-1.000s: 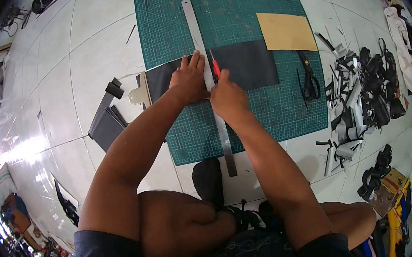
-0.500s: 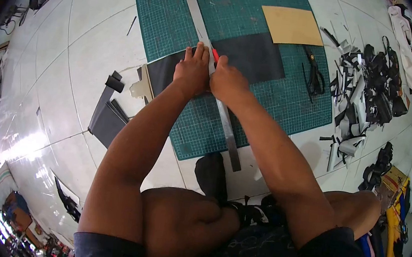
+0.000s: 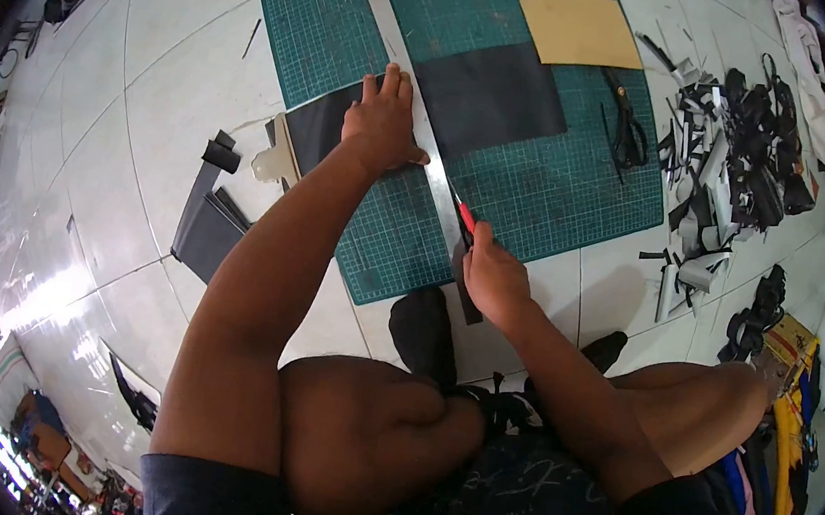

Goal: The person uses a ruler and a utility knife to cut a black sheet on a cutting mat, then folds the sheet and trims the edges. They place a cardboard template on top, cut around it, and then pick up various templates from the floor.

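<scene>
My left hand (image 3: pixel 378 125) lies flat with its fingers stretched out, pressing on a long steel ruler (image 3: pixel 424 128) and the black sheet (image 3: pixel 495 95) under it. The ruler crosses the sheet at a slant. In my right hand (image 3: pixel 497 278) is a red craft knife (image 3: pixel 466 217), its fingers wrapped around the handle. The blade points up along the ruler's right edge, below the sheet's near edge. Both sheet and ruler rest on a green cutting mat (image 3: pixel 550 197), and the ruler's near end reaches past it onto the floor.
A tan card (image 3: pixel 579 32) and black scissors (image 3: pixel 627 129) lie on the mat's right side. Beyond it is a heap of black and white offcuts (image 3: pixel 724 160). Left of the mat are a clipboard clip (image 3: pixel 274 165) and black strips (image 3: pixel 202 235) on the tiled floor (image 3: pixel 174 41).
My right hand has drawn the knife down along the ruler, toward my body and off the black sheet. My left hand stays pressed on the ruler. The view has shifted slightly.
</scene>
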The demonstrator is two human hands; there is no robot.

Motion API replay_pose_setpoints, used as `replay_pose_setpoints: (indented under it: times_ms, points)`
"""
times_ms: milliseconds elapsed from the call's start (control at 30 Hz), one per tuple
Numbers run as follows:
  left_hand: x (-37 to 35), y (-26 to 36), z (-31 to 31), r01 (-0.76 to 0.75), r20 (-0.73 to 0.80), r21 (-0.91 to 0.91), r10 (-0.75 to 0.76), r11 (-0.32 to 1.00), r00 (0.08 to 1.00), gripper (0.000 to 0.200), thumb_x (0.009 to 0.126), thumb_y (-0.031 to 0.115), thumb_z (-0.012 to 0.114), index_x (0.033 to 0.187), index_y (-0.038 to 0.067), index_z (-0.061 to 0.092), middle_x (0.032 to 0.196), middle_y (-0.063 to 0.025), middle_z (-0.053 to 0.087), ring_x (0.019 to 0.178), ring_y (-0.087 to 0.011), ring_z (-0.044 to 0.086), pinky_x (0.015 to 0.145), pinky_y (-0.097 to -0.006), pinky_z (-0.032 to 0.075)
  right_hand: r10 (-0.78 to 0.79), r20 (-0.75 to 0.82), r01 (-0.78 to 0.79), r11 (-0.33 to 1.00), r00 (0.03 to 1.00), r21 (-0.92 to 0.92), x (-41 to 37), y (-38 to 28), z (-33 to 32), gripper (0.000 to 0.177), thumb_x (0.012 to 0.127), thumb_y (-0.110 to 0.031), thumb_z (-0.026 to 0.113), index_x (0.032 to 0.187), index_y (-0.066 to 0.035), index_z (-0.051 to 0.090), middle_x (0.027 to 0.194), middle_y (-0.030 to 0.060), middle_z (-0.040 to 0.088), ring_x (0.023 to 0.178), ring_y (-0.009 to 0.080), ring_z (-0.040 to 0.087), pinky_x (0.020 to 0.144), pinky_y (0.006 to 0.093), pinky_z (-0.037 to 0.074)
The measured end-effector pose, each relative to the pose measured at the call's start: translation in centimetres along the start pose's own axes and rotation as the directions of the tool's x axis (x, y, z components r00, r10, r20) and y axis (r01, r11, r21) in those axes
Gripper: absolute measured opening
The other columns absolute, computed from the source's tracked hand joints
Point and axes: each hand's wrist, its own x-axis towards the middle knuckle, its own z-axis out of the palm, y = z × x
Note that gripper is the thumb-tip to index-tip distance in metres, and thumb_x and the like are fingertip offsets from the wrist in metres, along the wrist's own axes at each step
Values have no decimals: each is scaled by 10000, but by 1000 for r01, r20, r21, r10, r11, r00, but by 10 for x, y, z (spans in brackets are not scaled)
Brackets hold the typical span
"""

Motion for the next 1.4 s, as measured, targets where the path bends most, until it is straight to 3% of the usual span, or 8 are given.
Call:
replay_pose_setpoints:
  times_ms: [200, 267, 600, 700, 800, 967, 1133, 1400]
  points:
    - [0, -3, 8, -9, -23, -20, 8, 1000, 1000, 1259, 613, 545, 883, 1531, 11, 207, 1607, -138, 210, 1454, -392, 287, 1065, -468, 478, -2, -15, 3, 998, 1000, 68, 8, -31, -51, 300, 987, -197, 501, 1186, -3, 387, 891, 278, 677, 792, 442, 686, 726, 524, 544]
    - [-3, -2, 5, -3, -12, -27, 3, 1000, 1000, 1258, 610, 543, 884, 1529, 11, 209, 1608, -136, 209, 1453, -390, 290, 1065, -466, 479, -9, -110, 20, 994, 994, 103, 43, -45, -63, 307, 983, -206, 501, 1185, 0, 394, 884, 292, 673, 825, 448, 690, 772, 545, 535]
    - [7, -11, 19, -49, -87, -19, 47, 999, 995, 1141, 667, 493, 863, 1514, 30, 254, 1600, -136, 237, 1441, -389, 319, 1044, -467, 497, -4, -52, 6, 999, 999, 36, 134, -99, -94, 396, 959, -155, 496, 1285, 54, 412, 1222, 298, 613, 1157, 412, 620, 985, 508, 488]
    - [26, -19, 54, -54, -206, 79, 70, 995, 976, 1149, 658, 502, 867, 1513, 32, 261, 1599, -135, 240, 1441, -388, 318, 1044, -465, 497, 9, -82, -2, 997, 997, 77, 141, -96, -87, 353, 901, -136, 566, 1154, 66, 426, 1074, 318, 651, 1039, 467, 644, 911, 522, 508]
    - [6, -7, 16, -30, -68, -9, 30, 1000, 997, 1170, 651, 507, 871, 1517, 24, 250, 1599, -131, 236, 1446, -387, 309, 1054, -469, 489, 17, -17, -16, 999, 1000, 51, 133, -92, -92, 361, 919, -157, 577, 1181, 38, 424, 1076, 310, 653, 1032, 470, 643, 896, 533, 506]
    - [1, -4, 5, -4, -29, -49, 3, 999, 1000, 1221, 633, 511, 883, 1528, 10, 221, 1607, -133, 215, 1449, -389, 301, 1074, -476, 467, 41, 42, -44, 997, 998, 71, 50, -46, -49, 317, 958, -182, 549, 1183, -17, 399, 929, 272, 666, 899, 458, 662, 780, 554, 513]
    - [0, -1, 0, -4, 30, -63, 6, 998, 1000, 1271, 608, 507, 900, 1538, 6, 192, 1620, -183, 175, 1475, -407, 227, 1110, -486, 433, 15, -15, -14, 1000, 1000, 16, 4, -2, -2, 302, 959, -161, 533, 1171, -10, 379, 860, 247, 660, 800, 450, 665, 695, 538, 526]
    - [-1, -3, 4, -9, -18, -57, 8, 998, 1000, 1227, 621, 508, 891, 1524, 9, 228, 1613, -131, 190, 1453, -393, 286, 1071, -478, 469, -8, -106, 20, 994, 994, 109, 30, -36, -60, 324, 963, -195, 546, 1154, 24, 403, 938, 268, 666, 877, 443, 683, 775, 514, 546]
